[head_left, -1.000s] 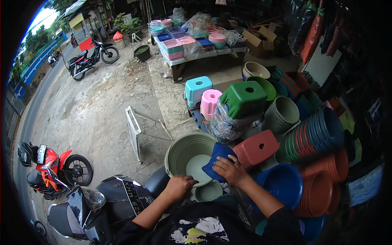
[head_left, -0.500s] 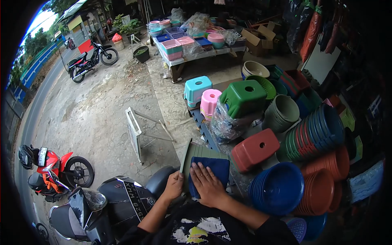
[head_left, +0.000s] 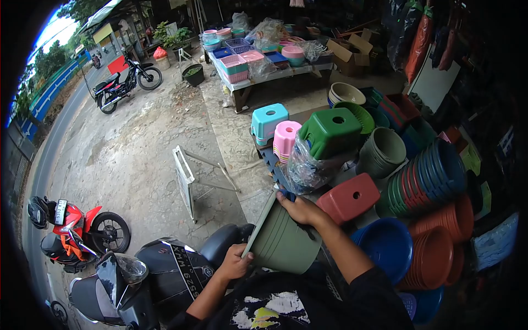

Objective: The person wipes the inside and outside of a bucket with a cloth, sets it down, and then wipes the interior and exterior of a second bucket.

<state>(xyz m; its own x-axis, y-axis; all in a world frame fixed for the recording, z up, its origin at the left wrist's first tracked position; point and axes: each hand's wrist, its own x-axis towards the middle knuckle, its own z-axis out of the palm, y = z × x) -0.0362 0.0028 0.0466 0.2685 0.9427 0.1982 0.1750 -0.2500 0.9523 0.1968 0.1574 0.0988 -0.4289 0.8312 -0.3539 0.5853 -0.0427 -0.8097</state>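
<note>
— Beside the stall's stacked wares, what was in hand?

— A grey-green plastic basin (head_left: 283,242), tipped on its side above the scooter (head_left: 165,269). The left hand (head_left: 235,263) clasped its lower rim; the right hand (head_left: 300,210) pressed the upper wall, seemingly over a blue cloth (head_left: 287,194).

— Which step?

— Wiping the outside, I'd judge; turning it would come next.

— Room?

— Tight: red stool (head_left: 347,198) just right, open pavement (head_left: 137,159) left.

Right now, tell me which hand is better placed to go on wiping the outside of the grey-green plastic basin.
Right. The right hand lies on the tilted grey-green plastic basin's outer wall, seemingly pressing a dark blue cloth. The left hand grips the lower rim, steadying it.
</note>
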